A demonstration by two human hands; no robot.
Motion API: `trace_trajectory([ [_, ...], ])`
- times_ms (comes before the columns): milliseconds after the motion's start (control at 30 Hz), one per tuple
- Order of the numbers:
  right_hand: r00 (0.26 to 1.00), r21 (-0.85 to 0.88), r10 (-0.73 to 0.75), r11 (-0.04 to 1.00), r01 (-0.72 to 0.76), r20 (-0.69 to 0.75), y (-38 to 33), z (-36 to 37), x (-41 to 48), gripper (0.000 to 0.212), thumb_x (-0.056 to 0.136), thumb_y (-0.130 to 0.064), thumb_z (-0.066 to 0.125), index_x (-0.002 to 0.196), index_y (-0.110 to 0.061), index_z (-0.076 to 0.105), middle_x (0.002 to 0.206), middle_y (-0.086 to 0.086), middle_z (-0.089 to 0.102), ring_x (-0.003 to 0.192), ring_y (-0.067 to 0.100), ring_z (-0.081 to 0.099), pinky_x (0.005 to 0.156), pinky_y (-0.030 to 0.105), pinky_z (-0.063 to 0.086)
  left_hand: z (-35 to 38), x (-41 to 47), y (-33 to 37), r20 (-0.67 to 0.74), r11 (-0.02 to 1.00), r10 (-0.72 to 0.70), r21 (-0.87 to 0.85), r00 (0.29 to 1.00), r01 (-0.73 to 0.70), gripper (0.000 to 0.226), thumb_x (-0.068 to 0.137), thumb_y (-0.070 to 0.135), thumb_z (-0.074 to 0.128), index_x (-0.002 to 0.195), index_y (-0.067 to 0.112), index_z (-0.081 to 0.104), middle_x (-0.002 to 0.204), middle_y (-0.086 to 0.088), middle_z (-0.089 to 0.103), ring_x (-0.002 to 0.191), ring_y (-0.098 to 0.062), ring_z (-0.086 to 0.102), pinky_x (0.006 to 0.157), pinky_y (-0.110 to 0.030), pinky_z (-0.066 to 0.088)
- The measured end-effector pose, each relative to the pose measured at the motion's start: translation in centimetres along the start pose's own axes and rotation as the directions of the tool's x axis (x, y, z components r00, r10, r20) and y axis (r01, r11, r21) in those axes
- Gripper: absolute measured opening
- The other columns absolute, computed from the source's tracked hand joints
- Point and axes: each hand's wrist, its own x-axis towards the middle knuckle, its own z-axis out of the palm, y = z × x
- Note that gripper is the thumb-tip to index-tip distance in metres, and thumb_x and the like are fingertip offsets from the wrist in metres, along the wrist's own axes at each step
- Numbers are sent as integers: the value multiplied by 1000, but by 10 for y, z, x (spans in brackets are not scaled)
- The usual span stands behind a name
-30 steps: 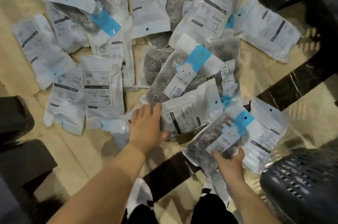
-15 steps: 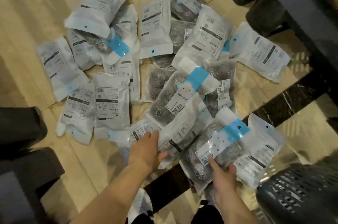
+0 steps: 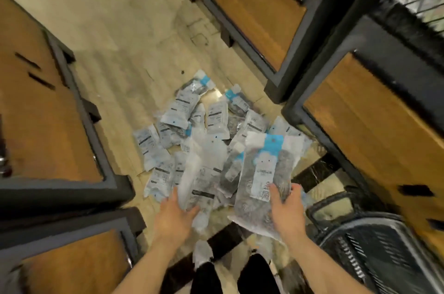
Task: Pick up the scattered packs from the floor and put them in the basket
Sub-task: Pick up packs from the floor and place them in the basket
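Head view: left hand [image 3: 171, 218] and right hand [image 3: 287, 212] each grip a pack [image 3: 263, 178]. The basket [image 3: 374, 245] sits lower right, nearest the right hand.

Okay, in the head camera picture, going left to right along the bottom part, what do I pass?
Wooden cabinet → left hand holding a white pack → right hand holding a blue-labelled pack → dark basket.

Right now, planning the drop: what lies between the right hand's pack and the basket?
Head view: only the right hand itself and a strip of floor separate the blue-labelled pack from the basket.
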Motion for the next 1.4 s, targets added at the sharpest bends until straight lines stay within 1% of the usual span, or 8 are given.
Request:
trace_trajectory([
  [167, 997, 8, -75, 997, 75, -37, -84, -99, -108, 37, 96, -40, 55, 117, -17, 35, 102, 4, 57, 84, 22, 61, 60, 30, 44, -100, -108, 25, -48, 998, 40, -40, 998, -42, 76, 82, 59, 62, 139, 14, 38, 123, -12, 60, 105, -34, 61, 75, -41, 52],
  [267, 991, 45, -83, 995, 88, -106, -106, -142, -147, 41, 94, -39, 58, 120, -15, 36, 103, 4, 55, 83, 17, 58, 61, 35, 45, -136, -145, 46, -87, 979, 156, -119, 984, -165, 53, 83, 45, 69, 123, 16, 51, 109, -5, 64, 98, -28, 63, 66, -32, 45],
  [467, 978, 215, 5, 976, 40, -207, -100, -180, -200, 59, 87, -29, 67, 132, -19, 30, 112, 4, 58, 91, 20, 62, 82, 46, 56, -163, -171, 75, -49, 908, 400, -117, 915, -403, 53, 73, 56, 71, 115, 25, 59, 106, 7, 67, 96, -19, 64, 80, -36, 53],
  [733, 922, 410, 100, 910, 67, -373, -65, -200, -280, 49, 94, -24, 62, 133, -16, 33, 116, 4, 55, 98, 23, 59, 62, 29, 47, -174, -216, 110, 127, 838, 543, -18, 830, -546, 53, 71, 54, 76, 106, 25, 49, 105, 7, 62, 101, -23, 61, 93, -43, 51],
  [933, 841, 529, 259, 848, 38, -475, 12, -242, -330, 52, 94, -24, 60, 137, -19, 31, 116, 4, 56, 95, 21, 59, 83, 41, 53, -131, -257, 149, 271, 733, 631, 99, 727, -673, 61, 68, 54, 78, 116, 24, 55, 111, 4, 69, 98, -22, 65, 85, -41, 55],
  [1167, 703, 618, 430, 786, 17, -566, 111, -308, -380, 46, 95, -19, 57, 135, -14, 33, 114, 7, 55, 96, 24, 55, 80, 35, 46, -21, -281, 200, 437, 614, 674, 115, 595, -781, 56, 65, 51, 82, 112, 25, 65, 107, 4, 71, 97, -22, 68, 86, -44, 56],
  [1267, 664, 655, 492, 755, -4, -563, 158, -339, -391, 39, 95, -18, 58, 127, -16, 36, 112, 9, 59, 91, 24, 58, 80, 38, 49, 16, -329, 220, 489, 581, 656, 160, 575, -798, 69, 52, 68, 80, 104, 25, 65, 101, 3, 72, 88, -18, 68, 77, -39, 59],
  [1400, 625, 670, 570, 735, -99, -533, 211, -374, -392, 34, 92, -18, 58, 119, -18, 37, 109, 9, 61, 93, 27, 61, 85, 46, 52, 74, -373, 234, 504, 589, 626, 195, 596, -784, 48, 75, 38, 79, 105, 16, 49, 104, 1, 63, 94, -22, 61, 79, -36, 52],
])
